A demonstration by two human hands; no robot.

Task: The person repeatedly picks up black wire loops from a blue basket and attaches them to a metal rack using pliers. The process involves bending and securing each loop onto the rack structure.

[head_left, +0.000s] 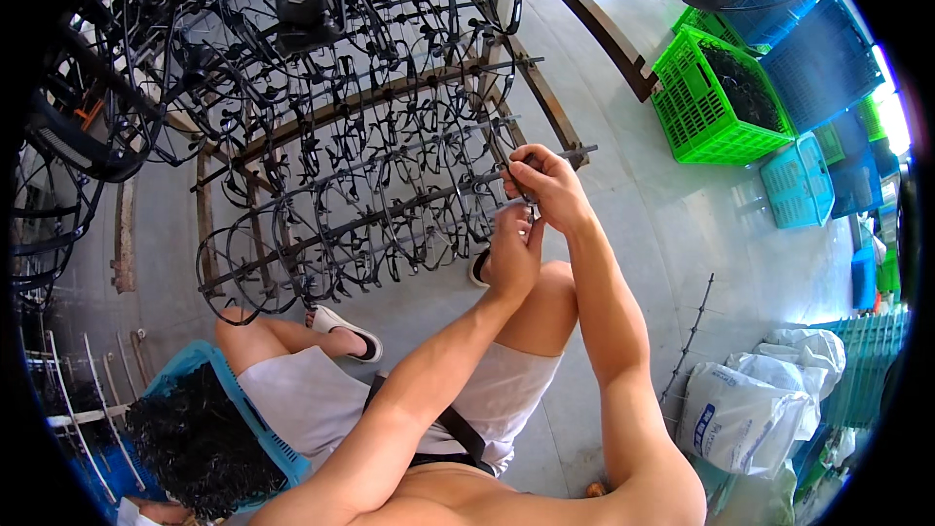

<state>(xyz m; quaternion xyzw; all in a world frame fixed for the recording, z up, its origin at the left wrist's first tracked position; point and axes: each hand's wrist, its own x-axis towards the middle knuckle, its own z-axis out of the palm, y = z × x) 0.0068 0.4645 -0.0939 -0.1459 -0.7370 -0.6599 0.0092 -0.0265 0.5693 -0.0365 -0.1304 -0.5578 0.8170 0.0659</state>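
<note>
A wooden rack [545, 102] leans in front of me, its metal rods strung with several black eyeglass frames [341, 205]. My right hand [547, 183] pinches a black frame at the right end of a rod [575, 152]. My left hand [511, 248] is just below it, fingers curled up toward the same frame; whether it grips the frame I cannot tell. A blue basket [248, 409] heaped with black frames rests by my left thigh.
Green basket [701, 102] with dark parts, blue crates [818, 58] and a teal basket [799, 185] stand at the right on the grey floor. White sacks [740, 409] and a loose spiked rod [687, 341] lie at lower right. More loaded racks [88, 117] hang at the left.
</note>
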